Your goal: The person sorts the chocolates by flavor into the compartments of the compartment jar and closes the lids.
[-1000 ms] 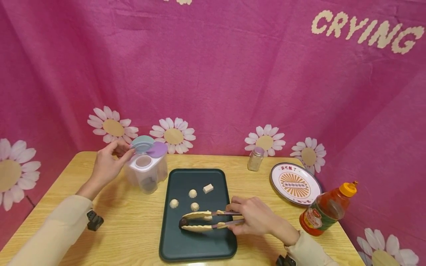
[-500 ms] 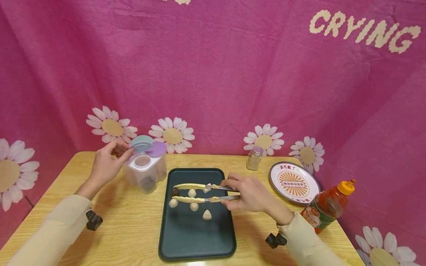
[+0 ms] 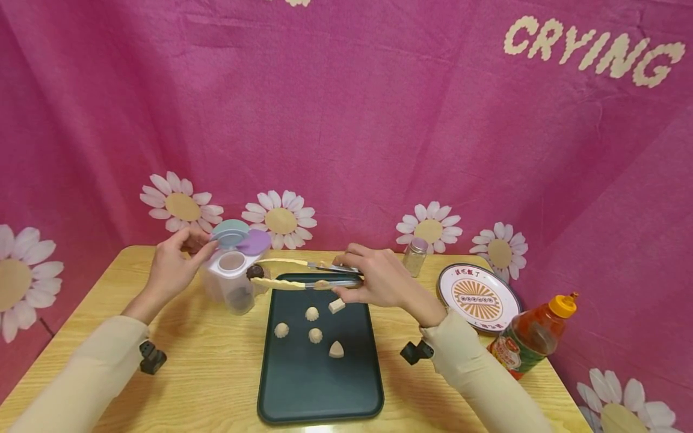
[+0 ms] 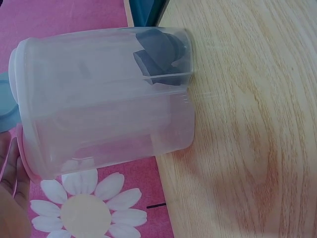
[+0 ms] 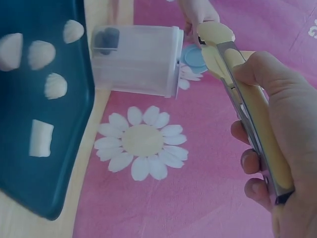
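Tongs (image 3: 303, 273) are gripped in the right hand (image 3: 373, 282), their tips closed on a dark brown piece (image 3: 254, 272) held just beside the open mouth of the clear container (image 3: 235, 279). The container stands on the tabletop (image 3: 189, 361) at the far left corner of the dark tray (image 3: 319, 397). The left hand (image 3: 173, 267) rests against the container's far side, with the fingers curled at the flipped-up lids (image 3: 240, 239); how firmly they are pinched cannot be told.

The step in hand is judged to be the transfer of the dark piece into the container, where other dark pieces (image 4: 158, 54) are already seen at the bottom. For the next move, the tips would have to be carried a little further left over the round opening (image 3: 233, 261) before the squeeze is relaxed.

Room is tight there: the raised lids and the container's rim lie close to the tong tips. Open tabletop is left in front of the container. Four pale pieces (image 3: 312, 313) lie on the tray below the tongs, well apart from its edges.
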{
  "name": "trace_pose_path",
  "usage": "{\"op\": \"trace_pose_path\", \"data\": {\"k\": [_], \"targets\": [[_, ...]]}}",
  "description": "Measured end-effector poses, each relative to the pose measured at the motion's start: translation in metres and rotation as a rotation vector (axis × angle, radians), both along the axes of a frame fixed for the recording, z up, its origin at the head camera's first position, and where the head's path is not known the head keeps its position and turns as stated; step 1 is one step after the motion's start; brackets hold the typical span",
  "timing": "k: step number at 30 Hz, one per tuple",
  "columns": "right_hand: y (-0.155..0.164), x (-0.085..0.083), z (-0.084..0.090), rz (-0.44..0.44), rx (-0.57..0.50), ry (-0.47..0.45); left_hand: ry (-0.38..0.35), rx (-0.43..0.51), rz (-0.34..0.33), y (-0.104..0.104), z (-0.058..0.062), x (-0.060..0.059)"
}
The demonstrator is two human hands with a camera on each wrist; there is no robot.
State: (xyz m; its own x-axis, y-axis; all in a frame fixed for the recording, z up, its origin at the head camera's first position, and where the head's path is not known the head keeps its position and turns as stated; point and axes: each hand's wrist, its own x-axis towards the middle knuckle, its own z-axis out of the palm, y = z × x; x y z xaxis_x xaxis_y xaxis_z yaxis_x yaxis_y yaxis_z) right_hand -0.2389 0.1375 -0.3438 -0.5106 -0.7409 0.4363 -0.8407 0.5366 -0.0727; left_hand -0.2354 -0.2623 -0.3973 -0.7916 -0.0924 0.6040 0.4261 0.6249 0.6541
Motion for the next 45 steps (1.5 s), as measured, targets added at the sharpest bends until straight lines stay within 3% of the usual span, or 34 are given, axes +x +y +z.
{"op": "trace_pose_path", "data": {"k": [10,18,31,45], "targets": [[-0.033,-0.034,-0.001,-0.019,-0.007,-0.054,-0.021,-0.012,-0.004,-0.002,0.000,0.000],[-0.048,-0.046,-0.007,-0.028,0.013,-0.092,-0.017,-0.008,0.001,-0.002,-0.002,0.000],[-0.040,-0.042,-0.008,-0.064,0.005,-0.141,-0.017,-0.016,-0.010,-0.002,-0.002,0.001],[0.007,-0.012,-0.009,-0.129,-0.057,-0.063,-0.024,-0.018,0.000,-0.002,-0.001,0.000]]}}
